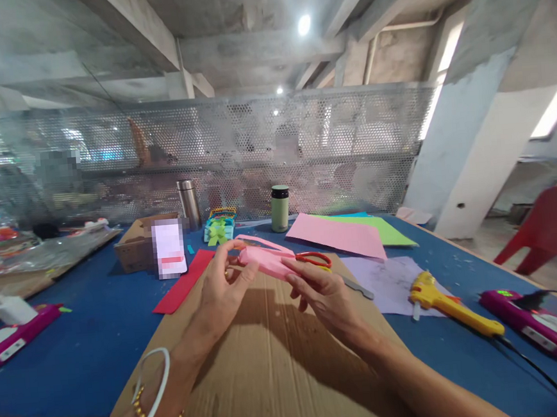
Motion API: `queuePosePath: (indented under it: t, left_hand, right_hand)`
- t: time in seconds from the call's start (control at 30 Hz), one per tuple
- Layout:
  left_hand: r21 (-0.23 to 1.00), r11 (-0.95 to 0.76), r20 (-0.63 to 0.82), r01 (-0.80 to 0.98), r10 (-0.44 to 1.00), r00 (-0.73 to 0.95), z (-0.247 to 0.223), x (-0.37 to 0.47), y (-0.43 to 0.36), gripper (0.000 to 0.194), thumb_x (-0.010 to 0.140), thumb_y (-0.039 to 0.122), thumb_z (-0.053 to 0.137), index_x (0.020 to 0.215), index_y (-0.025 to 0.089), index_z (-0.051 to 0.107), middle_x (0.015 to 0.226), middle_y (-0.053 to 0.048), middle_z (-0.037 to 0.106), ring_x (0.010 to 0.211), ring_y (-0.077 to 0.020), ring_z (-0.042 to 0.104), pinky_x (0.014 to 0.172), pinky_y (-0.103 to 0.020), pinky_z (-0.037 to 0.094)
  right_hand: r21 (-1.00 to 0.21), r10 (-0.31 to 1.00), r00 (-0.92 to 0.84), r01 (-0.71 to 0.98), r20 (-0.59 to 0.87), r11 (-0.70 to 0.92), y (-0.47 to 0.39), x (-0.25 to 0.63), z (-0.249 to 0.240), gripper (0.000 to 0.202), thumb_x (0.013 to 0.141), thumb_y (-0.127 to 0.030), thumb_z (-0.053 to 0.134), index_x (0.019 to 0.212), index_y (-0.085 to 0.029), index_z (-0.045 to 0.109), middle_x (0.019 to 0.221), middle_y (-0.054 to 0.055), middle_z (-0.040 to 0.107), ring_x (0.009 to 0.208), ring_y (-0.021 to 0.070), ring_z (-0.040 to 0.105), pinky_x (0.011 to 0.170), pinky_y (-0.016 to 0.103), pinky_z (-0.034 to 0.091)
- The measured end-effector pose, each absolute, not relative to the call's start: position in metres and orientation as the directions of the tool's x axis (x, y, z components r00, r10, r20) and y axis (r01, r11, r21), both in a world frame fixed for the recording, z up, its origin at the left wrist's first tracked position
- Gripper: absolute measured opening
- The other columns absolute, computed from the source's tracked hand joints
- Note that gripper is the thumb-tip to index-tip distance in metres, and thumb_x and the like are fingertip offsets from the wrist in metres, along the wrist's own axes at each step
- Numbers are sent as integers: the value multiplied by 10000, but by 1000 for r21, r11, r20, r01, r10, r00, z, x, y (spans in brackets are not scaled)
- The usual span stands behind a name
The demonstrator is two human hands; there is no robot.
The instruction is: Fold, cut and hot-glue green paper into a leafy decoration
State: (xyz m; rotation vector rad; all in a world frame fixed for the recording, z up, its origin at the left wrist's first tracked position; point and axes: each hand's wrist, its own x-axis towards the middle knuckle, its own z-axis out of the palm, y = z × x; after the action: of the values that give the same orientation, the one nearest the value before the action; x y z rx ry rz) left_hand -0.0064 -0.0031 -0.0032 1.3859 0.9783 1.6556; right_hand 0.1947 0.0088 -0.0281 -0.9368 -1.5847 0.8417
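Note:
Both my hands hold a folded pink paper piece (270, 260) above a brown cardboard sheet (267, 370). My left hand (221, 283) grips its left end, thumb in front and fingers behind. At the right end, my right hand (321, 288) pinches the lower edge between thumb and fingers. A narrow pink strip (262, 240) rises along the far side of the piece; whether it is joined on is hidden. Red-handled scissors (321, 256) lie just beyond my right hand, partly covered by it. A grey metal blade (359, 289) shows beside that hand on the cardboard.
Right: yellow glue gun (460, 313), lilac sheet (390, 283), purple power strip (533, 323). Behind: pink sheet (338, 233), green bottle (280, 208), steel flask (189, 202), small paper basket (219, 226). Left: red paper (183, 283), phone (169, 249), cardboard box (134, 245), another power strip (21, 335).

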Motion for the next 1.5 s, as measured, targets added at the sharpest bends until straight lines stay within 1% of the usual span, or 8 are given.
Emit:
queuePosePath:
  t: [0.2,0.37,0.57,0.67,0.8,1.23,1.37,1.5]
  left_hand:
    - [900,-437,431,-4,889,-154,2,-6,-7,298,729,255,837,1002,197,733,978,-74,712,835,-196,636,721,-264,457]
    - [894,-436,447,106,883,-145,-3,-4,-2,249,779,313,791,990,200,722,910,-60,706,769,-193,637,699,-274,452]
    - [826,-507,552,245,815,-177,-6,-6,-2,255,795,307,774,1030,223,726,1040,-73,698,829,-199,613,755,-276,436]
    - [771,-562,625,300,758,-187,-3,-6,-3,165,801,275,762,954,223,729,924,-52,677,805,-195,588,762,-276,429]
    - [779,-554,615,295,767,-183,-2,-7,-2,70,822,263,730,866,214,707,869,-52,679,796,-198,597,785,-292,441]
    - [801,-437,524,409,843,-125,-14,-15,13,173,817,346,592,755,190,636,750,-40,660,707,-185,576,677,-315,452]
    - [802,-442,514,402,854,-86,-11,-16,12,201,821,367,559,746,189,615,713,-27,623,683,-177,555,656,-310,436]
    - [771,-454,525,447,850,-42,-9,-18,11,220,833,383,523,723,198,568,708,-23,591,685,-182,536,659,-318,416]
  right_hand:
    - [-840,870,-132,226,476,494,8,198,-24,441,902,-458,626,1236,-198,750,759,33,649,567,117,562,440,223,497]
    - [-752,816,-159,321,556,576,10,200,-25,391,953,-428,579,1213,-197,759,765,39,615,612,132,561,467,231,479]
    - [-676,765,-158,381,625,631,13,203,-28,353,968,-398,582,1213,-215,758,845,58,648,655,142,572,485,239,471]
    - [-641,743,-167,406,648,651,14,203,-28,345,969,-388,580,1195,-204,766,861,64,657,659,142,573,495,244,476]
    - [-622,720,-158,403,675,672,15,204,-30,341,970,-365,580,1191,-186,767,846,63,652,648,137,566,498,245,473]
    - [-554,653,-158,406,741,727,20,206,-31,294,963,-282,600,1197,-216,765,845,54,657,663,135,566,507,237,468]
    - [-601,693,-154,390,705,698,20,207,-32,323,970,-319,588,1217,-196,756,888,70,667,646,132,569,503,246,467]
    - [-640,746,-190,408,638,651,17,209,-29,354,994,-377,547,1182,-177,771,776,50,626,631,142,563,488,249,455]
